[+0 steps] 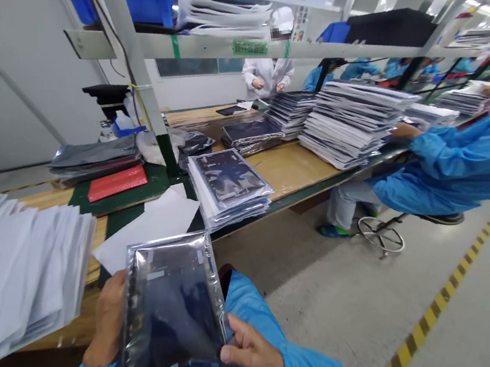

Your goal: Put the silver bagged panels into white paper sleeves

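A dark flat panel in a clear plastic bag (177, 319) is tilted up over my lap, at the near edge of the bench. My right hand (253, 351) pinches its right edge, thumb on top. Behind the left edge, my left hand (111, 303) supports it, its fingers mostly hidden by the panel. Just beyond lie loose white sheets (151, 229) on the green mat. To the right of them sits a stack of similar bagged panels (230, 176) layered with white sheets.
At left stands a tall pile of white sheets or sleeves (25, 266). A red flat block (117, 183) rests on the mat by a shelf post (160, 122). Tall stacks (349, 121) fill the bench's right part, where a blue-sleeved co-worker (463, 161) sits. Someone in white (269, 72) stands across.
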`<state>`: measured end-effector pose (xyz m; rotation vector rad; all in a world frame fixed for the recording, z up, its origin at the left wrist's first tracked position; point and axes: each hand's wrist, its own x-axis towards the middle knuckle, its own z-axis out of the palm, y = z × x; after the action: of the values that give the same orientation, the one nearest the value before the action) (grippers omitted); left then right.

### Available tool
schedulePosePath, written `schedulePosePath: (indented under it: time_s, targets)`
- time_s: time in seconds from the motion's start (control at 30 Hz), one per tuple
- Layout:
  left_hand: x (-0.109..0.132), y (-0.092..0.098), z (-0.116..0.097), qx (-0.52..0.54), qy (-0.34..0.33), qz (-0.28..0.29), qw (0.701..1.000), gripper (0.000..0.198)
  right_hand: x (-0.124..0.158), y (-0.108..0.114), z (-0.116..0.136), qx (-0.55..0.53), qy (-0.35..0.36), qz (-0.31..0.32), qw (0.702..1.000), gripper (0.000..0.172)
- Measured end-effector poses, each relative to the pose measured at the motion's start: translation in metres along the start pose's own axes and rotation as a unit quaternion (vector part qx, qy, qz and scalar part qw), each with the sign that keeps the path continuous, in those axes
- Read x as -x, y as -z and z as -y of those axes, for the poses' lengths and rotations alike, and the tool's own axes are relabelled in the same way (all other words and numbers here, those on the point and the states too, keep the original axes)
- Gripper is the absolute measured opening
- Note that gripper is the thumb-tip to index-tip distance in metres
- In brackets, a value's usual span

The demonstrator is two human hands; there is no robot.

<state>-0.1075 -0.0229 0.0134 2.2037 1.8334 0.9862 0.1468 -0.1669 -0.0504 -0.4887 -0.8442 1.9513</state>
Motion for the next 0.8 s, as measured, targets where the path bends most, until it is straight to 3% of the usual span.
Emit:
schedulePosePath:
  time_s: [0.1, 0.3, 0.43, 0.67, 0.8]
  targets:
    - [0.000, -0.002, 0.001, -0.042, -0.034, 0.008, 0.999, 0.020, 0.006, -0.002, -0.002, -0.009, -0.021, 0.000, 1.000, 0.064]
    - [0.001, -0.007, -0.002, -0.184, -0.020, -0.012, 0.983, 0.015, 0.014, -0.014, 0.008, 0.011, -0.054, 0.001, 0.998, 0.067]
    - [-0.001, -0.018, 0.005, -0.206, -0.044, -0.027, 0.977, 0.013, 0.015, -0.022, 0.015, 0.019, -0.048, 0.006, 0.999, 0.064]
    - [0.004, -0.025, 0.020, -0.143, -0.057, -0.226, 0.962, 0.027, 0.021, -0.016, 0.005, 0.011, -0.071, -0.010, 0.997, 0.068]
    - [0.021, -0.023, 0.021, -0.103, -0.054, -0.277, 0.954, 0.027, 0.021, -0.017, 0.004, 0.031, -0.075, -0.025, 0.996, 0.066]
